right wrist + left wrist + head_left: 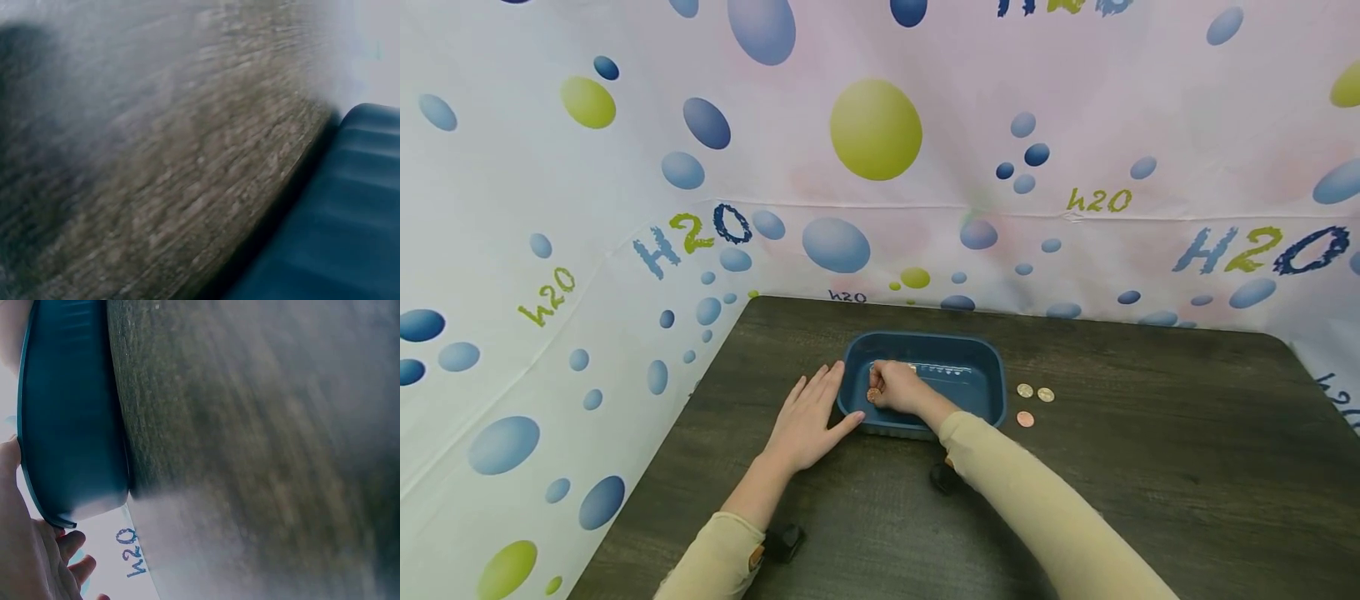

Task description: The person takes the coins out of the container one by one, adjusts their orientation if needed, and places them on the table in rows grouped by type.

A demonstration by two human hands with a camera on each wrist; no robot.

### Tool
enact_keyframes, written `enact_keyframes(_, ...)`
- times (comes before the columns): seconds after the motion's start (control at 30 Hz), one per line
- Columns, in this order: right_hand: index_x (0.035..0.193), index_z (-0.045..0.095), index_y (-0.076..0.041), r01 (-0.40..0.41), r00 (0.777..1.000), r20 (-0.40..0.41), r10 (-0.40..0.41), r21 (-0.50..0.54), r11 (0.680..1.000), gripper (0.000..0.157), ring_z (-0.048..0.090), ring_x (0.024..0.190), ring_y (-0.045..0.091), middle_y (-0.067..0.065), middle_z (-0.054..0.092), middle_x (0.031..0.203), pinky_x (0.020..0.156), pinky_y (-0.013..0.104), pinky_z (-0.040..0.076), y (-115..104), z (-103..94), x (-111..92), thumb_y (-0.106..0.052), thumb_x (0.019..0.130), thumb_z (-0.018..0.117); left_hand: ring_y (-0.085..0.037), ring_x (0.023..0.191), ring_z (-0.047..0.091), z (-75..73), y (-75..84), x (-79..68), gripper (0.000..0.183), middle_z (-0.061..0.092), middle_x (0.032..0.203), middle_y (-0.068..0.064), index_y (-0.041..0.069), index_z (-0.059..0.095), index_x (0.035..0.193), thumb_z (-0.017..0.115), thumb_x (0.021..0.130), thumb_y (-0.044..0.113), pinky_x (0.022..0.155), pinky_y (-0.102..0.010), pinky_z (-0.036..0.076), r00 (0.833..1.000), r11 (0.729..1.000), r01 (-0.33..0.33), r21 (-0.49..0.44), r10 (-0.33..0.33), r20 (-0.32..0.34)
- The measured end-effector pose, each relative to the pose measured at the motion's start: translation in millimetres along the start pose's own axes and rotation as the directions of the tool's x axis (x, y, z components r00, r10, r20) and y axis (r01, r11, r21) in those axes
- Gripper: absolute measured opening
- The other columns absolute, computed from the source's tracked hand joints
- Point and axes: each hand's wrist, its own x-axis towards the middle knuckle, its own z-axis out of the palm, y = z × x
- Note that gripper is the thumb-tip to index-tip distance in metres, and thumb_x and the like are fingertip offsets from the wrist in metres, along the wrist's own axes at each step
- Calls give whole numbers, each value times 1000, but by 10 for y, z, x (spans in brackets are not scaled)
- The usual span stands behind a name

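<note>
While the left hand [805, 421], fingers straight, steadies the tray [962, 392], the right hand [901, 388] apparently pinches a coin [873, 396] inside, likely mid-transfer; next probably calls for a clean lift or release.

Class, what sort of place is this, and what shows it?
Probably an indoor corner set up for filming: a bubble-patterned sheet behind a dark table, with only a blue dish and coins noticeable.

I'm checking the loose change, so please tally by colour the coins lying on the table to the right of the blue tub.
Gold-coloured coins: 2
Copper-coloured coin: 1
Total beside the blue tub: 3
</note>
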Motion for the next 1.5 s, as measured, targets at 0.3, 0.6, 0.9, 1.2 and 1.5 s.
enact_keyframes(0.3, 80, 57, -7, 94, 995, -28, -92, 57, 994, 17, 53, 66, 11, 3, 59, 75, 61, 23, 46, 30, -27, -28, 6, 79, 67, -20, 144, 15, 2, 2, -4, 86, 18, 158, -2, 13, 14, 155, 30, 92, 70, 114, -51, 12, 1000, 1000, -2, -13, 2, 2)
enact_keyframes(0.6, 86, 61, -5, 68, 998, -16, -66, 258, 964, 11, 60, 74, 11, 1, 61, 80, 68, 24, 52, -58, -157, -133, 4, 83, 67, -19, 144, 15, -8, 6, -2, 87, 19, 158, -2, 13, 15, 155, 31, 92, 70, 114, -51, 12, 1000, 1000, -1, -14, 1, 0)
enact_keyframes(0.9, 93, 63, -7, 45, 998, -64, -25, 321, 946, 9, 62, 82, 14, 2, 62, 91, 73, 28, 53, -69, -421, -395, -2, 87, 67, -22, 143, 19, -23, 32, -3, 86, 23, 157, -4, 12, 16, 154, 34, 92, 69, 114, -52, 14, 1000, 1000, 5, -29, -5, -10)
enact_keyframes(1.2, 98, 61, -5, 46, 994, -110, 0, 416, 908, 9, 62, 87, 26, 8, 62, 94, 74, 37, 53, 51, -754, -734, -5, 90, 66, -21, 144, 18, 14, 19, -22, 87, 22, 157, -3, 12, 17, 154, 36, 92, 69, 114, -51, 14, 1000, 1000, 19, -11, -20, -9)
enact_keyframes(1.5, 101, 60, -1, 55, 984, -175, 12, 372, 926, 12, 62, 87, 24, 11, 63, 95, 73, 34, 52, 317, -1079, -1054, -3, 90, 65, -23, 144, 18, 4, 35, -16, 88, 22, 157, -4, 12, 16, 154, 34, 91, 70, 114, -52, 14, 1000, 1000, 14, -21, -15, -18)
